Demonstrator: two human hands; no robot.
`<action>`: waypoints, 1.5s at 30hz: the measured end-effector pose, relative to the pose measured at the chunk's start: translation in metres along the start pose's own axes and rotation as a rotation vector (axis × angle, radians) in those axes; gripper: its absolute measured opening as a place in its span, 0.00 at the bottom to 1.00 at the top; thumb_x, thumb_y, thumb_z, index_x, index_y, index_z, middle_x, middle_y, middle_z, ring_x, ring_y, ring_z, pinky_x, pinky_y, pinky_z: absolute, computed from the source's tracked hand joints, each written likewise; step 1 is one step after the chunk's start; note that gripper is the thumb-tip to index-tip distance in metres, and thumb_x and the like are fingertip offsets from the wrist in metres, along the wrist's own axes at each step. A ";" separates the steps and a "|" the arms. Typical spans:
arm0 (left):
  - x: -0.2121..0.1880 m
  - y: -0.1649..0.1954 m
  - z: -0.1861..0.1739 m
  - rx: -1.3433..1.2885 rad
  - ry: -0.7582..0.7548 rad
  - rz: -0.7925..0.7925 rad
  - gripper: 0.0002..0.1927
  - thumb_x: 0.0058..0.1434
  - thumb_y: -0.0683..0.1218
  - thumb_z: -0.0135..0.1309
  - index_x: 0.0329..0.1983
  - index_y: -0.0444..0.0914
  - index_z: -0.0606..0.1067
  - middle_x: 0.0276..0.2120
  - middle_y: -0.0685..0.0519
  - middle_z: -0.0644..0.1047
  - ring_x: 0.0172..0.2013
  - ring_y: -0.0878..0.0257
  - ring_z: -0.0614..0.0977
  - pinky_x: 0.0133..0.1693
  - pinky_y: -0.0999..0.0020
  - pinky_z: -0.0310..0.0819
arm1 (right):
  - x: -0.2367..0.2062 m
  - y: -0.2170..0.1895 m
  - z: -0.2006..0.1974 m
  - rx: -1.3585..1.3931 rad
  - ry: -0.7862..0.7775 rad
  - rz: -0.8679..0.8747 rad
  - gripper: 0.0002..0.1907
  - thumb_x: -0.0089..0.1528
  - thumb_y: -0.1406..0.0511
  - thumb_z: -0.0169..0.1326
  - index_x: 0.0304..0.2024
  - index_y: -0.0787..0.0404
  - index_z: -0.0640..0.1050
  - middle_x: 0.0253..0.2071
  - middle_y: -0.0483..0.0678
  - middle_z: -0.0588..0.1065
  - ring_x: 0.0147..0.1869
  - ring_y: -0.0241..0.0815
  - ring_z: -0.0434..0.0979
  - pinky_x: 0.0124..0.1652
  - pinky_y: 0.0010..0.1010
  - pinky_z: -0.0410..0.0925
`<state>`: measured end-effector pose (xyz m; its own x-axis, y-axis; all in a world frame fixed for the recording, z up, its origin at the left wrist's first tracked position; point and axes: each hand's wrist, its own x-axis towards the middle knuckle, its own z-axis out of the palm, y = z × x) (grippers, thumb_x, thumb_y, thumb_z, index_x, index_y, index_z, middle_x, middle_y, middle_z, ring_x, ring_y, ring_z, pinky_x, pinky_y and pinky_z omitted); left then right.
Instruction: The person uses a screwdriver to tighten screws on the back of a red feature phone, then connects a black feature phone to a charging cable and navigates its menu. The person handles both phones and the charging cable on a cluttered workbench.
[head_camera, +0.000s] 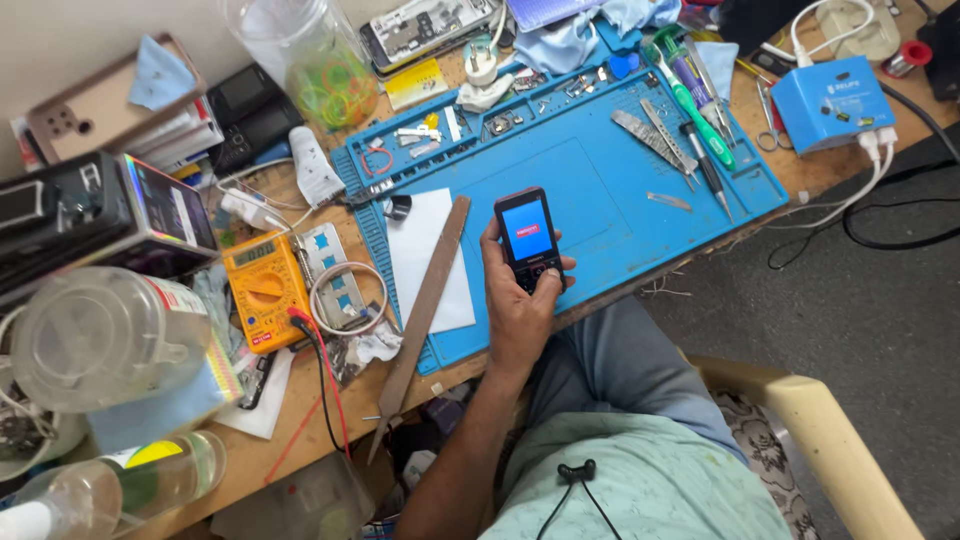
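Note:
My left hand (517, 318) holds a small black keypad phone (529, 238) with a red rim, upright above the blue work mat (600, 170). The phone's screen is lit blue with a small red patch in the middle. My thumb lies along the phone's left edge and my fingertips curl over its right side by the keypad. My forearm comes up from the lower middle of the view. My right hand is not in view.
A long metal file (425, 300) and a white sheet (425, 255) lie left of the hand. A yellow multimeter (264, 290), tweezers and screwdrivers (690, 130), a blue box (830, 102), jars, phones and cables crowd the wooden bench. A chair arm (820, 430) is lower right.

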<state>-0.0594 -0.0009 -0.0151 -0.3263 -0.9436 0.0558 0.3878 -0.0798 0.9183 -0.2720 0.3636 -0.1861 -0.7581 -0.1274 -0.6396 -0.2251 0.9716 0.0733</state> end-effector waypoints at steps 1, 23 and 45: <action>0.000 0.000 -0.001 0.002 0.004 -0.001 0.38 0.61 0.31 0.46 0.75 0.38 0.50 0.53 0.45 0.74 0.45 0.62 0.82 0.44 0.67 0.84 | 0.000 0.000 0.004 0.011 -0.018 -0.002 0.28 0.62 0.42 0.45 0.59 0.40 0.78 0.49 0.50 0.81 0.54 0.53 0.84 0.56 0.45 0.76; 0.005 -0.011 -0.011 0.165 0.025 0.059 0.40 0.62 0.27 0.42 0.77 0.38 0.50 0.55 0.36 0.73 0.43 0.54 0.83 0.41 0.62 0.83 | -0.071 -0.008 0.027 0.771 -0.262 0.135 0.38 0.61 0.36 0.35 0.63 0.44 0.72 0.57 0.49 0.77 0.60 0.51 0.81 0.61 0.45 0.74; 0.057 -0.046 -0.027 0.447 0.013 0.196 0.40 0.62 0.31 0.49 0.77 0.39 0.52 0.55 0.40 0.73 0.42 0.54 0.82 0.40 0.59 0.81 | -0.006 0.064 -0.097 0.151 -0.390 -0.560 0.44 0.67 0.35 0.31 0.53 0.62 0.81 0.51 0.57 0.82 0.58 0.52 0.79 0.57 0.47 0.68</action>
<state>-0.0722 -0.0601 -0.0647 -0.2724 -0.9312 0.2422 0.0315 0.2430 0.9695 -0.3414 0.4075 -0.1039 -0.2711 -0.5640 -0.7800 -0.4090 0.8010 -0.4371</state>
